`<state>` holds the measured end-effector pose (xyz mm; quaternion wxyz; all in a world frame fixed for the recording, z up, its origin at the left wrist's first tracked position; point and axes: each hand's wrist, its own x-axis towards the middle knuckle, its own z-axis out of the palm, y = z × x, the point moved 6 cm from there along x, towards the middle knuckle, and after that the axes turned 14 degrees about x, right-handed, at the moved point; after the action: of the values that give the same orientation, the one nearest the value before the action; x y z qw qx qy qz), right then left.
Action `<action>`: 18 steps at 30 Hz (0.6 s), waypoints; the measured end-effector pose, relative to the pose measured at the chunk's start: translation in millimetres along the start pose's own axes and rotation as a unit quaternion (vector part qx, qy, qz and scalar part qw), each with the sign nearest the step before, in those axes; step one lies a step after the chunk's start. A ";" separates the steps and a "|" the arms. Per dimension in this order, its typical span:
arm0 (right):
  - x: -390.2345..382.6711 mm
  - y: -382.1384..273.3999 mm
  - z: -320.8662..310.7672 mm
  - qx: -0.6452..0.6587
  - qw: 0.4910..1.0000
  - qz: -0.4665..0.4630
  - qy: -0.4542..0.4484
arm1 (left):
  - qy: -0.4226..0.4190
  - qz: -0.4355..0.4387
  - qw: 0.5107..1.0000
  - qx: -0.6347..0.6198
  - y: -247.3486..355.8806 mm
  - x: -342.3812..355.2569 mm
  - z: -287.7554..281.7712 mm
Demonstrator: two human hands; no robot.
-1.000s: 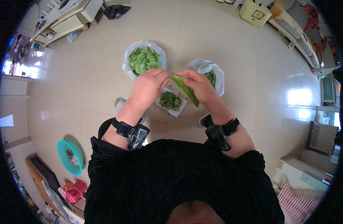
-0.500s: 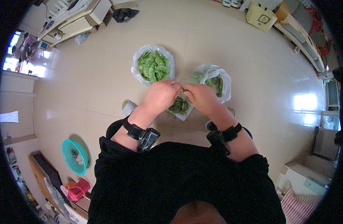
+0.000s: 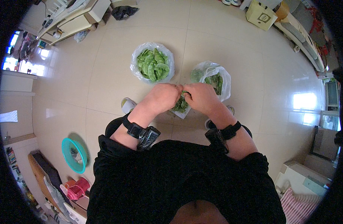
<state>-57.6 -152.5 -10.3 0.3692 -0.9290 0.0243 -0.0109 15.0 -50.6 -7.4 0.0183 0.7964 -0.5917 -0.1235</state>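
My left hand (image 3: pixel 164 98) and my right hand (image 3: pixel 201 98) meet in front of me, both closed at the fingertips on a small green bean pod (image 3: pixel 184 92). Most of that pod is hidden by my fingers. Just beyond my left hand, flat green bean pods (image 3: pixel 153 64) fill an open clear plastic bag (image 3: pixel 134 69). Past my right hand, a second clear plastic bag (image 3: pixel 226 83) holds darker green pods (image 3: pixel 217 80). Under my hands, green trimmings (image 3: pixel 181 105) lie heaped on a white sheet (image 3: pixel 182 115), partly covered by my hands.
My shoes (image 3: pixel 128 105) flank the white sheet. A turquoise basin (image 3: pixel 69 164) and a pink bucket (image 3: pixel 78 189) stand on the left. A black plastic bag (image 3: pixel 123 12) lies near the cream cabinet (image 3: pixel 79 23). A yellowish bag (image 3: pixel 260 15) stands at the far right.
Both hands have drawn slightly nearer to me and now cover more of the trimmings. The pod is still between my fingertips.
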 end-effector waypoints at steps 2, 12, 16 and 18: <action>0.3 -1.6 -0.4 -0.003 1.000 -0.001 -0.001 | -0.013 0.003 1.000 -0.002 1.3 0.1 -0.7; -0.9 -4.9 -0.6 -0.024 0.999 0.002 -0.036 | -0.056 0.012 0.998 -0.007 7.3 0.3 5.0; -1.9 -4.4 -0.8 -0.020 0.999 0.014 -0.032 | -0.019 -0.001 1.000 -0.004 9.2 0.5 3.0; -3.2 -4.1 -0.5 -0.016 0.999 0.017 -0.026 | 0.003 -0.011 1.000 0.004 10.3 1.0 1.7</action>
<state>-60.6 -149.8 -7.1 0.3549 -0.9342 0.0312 0.0197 5.2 -54.5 -7.3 0.0150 0.8031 -0.5836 -0.1190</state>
